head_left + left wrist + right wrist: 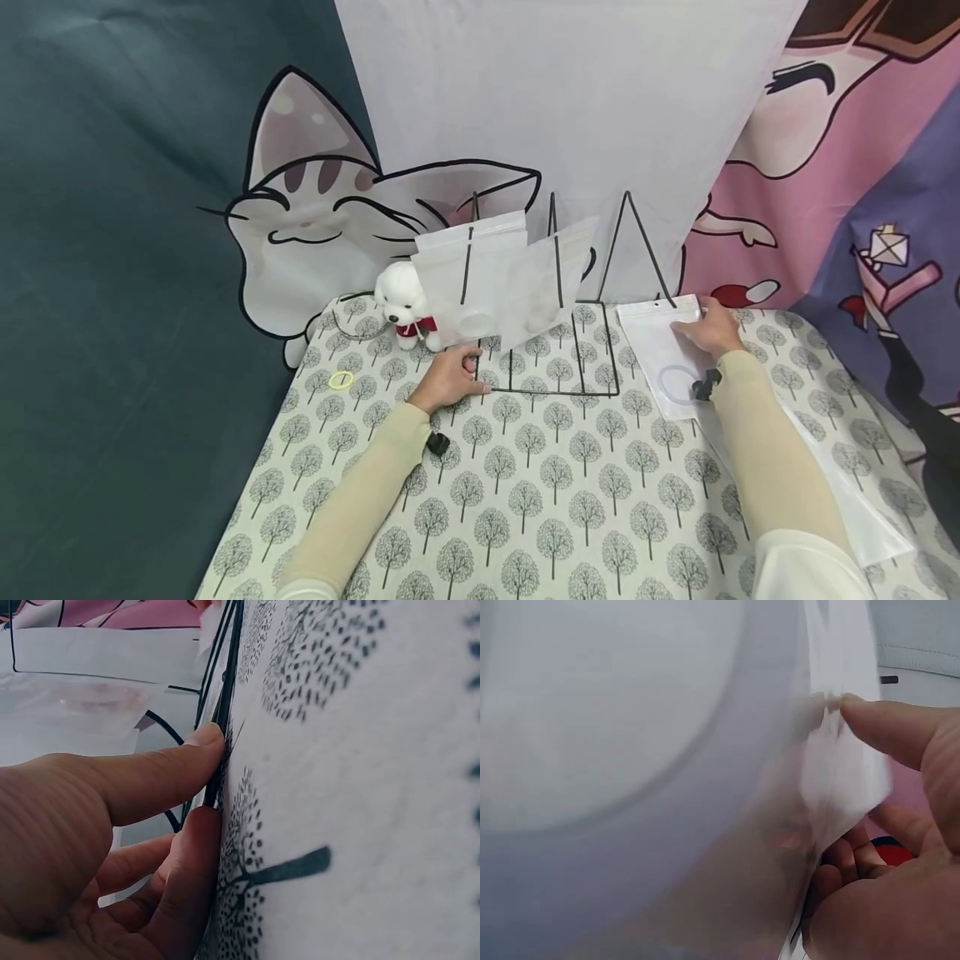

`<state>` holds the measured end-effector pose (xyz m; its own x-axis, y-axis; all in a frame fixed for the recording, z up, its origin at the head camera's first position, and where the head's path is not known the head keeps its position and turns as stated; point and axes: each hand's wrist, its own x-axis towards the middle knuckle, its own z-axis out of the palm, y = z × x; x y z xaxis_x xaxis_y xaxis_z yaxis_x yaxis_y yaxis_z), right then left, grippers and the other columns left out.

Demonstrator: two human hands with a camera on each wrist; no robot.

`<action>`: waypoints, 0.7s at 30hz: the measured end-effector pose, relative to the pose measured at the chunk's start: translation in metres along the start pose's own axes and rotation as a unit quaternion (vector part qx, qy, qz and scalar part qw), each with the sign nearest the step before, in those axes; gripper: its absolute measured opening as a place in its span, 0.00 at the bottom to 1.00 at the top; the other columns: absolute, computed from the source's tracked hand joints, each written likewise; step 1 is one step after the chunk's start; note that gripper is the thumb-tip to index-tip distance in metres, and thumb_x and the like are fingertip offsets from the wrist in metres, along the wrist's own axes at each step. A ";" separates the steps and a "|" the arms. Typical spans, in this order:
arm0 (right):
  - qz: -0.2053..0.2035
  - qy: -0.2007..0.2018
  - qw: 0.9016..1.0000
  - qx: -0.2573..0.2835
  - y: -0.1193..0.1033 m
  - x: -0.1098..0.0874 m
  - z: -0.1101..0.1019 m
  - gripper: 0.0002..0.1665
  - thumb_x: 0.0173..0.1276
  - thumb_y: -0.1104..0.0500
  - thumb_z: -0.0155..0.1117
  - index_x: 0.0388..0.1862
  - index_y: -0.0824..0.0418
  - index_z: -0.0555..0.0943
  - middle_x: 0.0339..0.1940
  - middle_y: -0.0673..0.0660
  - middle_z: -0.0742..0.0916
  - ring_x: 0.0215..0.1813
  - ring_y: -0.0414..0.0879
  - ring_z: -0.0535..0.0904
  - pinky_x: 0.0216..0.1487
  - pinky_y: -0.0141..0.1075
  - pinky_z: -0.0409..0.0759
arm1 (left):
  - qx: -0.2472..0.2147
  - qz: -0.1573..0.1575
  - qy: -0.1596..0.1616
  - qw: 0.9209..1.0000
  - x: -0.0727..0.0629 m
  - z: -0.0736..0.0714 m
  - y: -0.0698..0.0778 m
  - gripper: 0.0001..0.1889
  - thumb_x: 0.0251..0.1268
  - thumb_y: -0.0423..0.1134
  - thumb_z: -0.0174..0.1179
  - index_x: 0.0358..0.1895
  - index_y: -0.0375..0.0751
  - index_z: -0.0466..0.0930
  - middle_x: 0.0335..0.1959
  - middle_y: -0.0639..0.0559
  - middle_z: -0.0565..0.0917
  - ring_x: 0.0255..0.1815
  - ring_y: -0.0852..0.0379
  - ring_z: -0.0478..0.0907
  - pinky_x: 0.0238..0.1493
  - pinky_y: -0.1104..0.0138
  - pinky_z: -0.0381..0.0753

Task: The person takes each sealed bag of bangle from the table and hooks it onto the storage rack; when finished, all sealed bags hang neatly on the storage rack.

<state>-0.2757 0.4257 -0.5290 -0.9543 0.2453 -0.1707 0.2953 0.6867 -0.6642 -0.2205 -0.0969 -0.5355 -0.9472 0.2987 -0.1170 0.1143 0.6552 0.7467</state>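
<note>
A black wire rack (558, 392) with three raised hooks stands on the cloth-covered table. My left hand (448, 377) pinches the front left of its base wire; in the left wrist view, thumb and fingers (196, 825) close on the wire (217, 769). My right hand (711, 332) grips the upper right edge of a clear zip bag (643, 333) holding a pale purple ring (678, 385). The bag's top, with its small hole, overlaps the tip of the rightmost hook (660, 275). Other clear bags (468, 275) hang on the left and middle hooks.
A white plush dog (401, 296) in red sits left of the rack. A yellow ring (341, 380) lies on the tree-print cloth (525, 508). Under my right forearm lies another clear bag (862, 517). Cartoon-printed fabric (585, 92) hangs behind the table.
</note>
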 end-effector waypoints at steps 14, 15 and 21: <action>-0.055 0.055 0.993 0.089 -0.003 -0.018 -0.017 0.36 0.80 0.32 0.53 0.62 0.64 0.73 0.59 0.62 0.80 0.56 0.49 0.73 0.62 0.46 0.71 | -0.002 0.000 0.001 1.000 0.003 -0.001 0.004 0.41 0.50 0.42 0.84 0.71 0.42 0.78 0.42 0.52 0.81 0.37 0.57 0.78 0.49 0.60 0.83; -0.064 0.064 0.992 0.087 -0.005 -0.022 -0.019 0.35 0.80 0.32 0.54 0.62 0.62 0.74 0.56 0.58 0.82 0.54 0.46 0.74 0.60 0.42 0.71 | -0.001 0.001 0.001 1.000 0.003 -0.002 0.004 0.41 0.51 0.42 0.84 0.71 0.42 0.78 0.42 0.52 0.81 0.37 0.57 0.78 0.50 0.59 0.83; -0.096 0.104 0.984 0.109 -0.020 -0.051 -0.032 0.25 0.79 0.37 0.61 0.53 0.57 0.79 0.33 0.33 0.82 0.36 0.35 0.75 0.38 0.28 0.73 | -0.011 0.004 0.000 1.000 -0.002 0.000 0.003 0.40 0.52 0.41 0.84 0.71 0.41 0.78 0.41 0.50 0.81 0.37 0.55 0.77 0.52 0.56 0.82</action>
<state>-0.2311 0.4210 -0.4836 -0.9551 0.2750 0.1105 0.0720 0.5769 -0.8137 -0.2184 -0.0957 -0.5335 -0.9464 0.3031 -0.1115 0.1145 0.6378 0.7617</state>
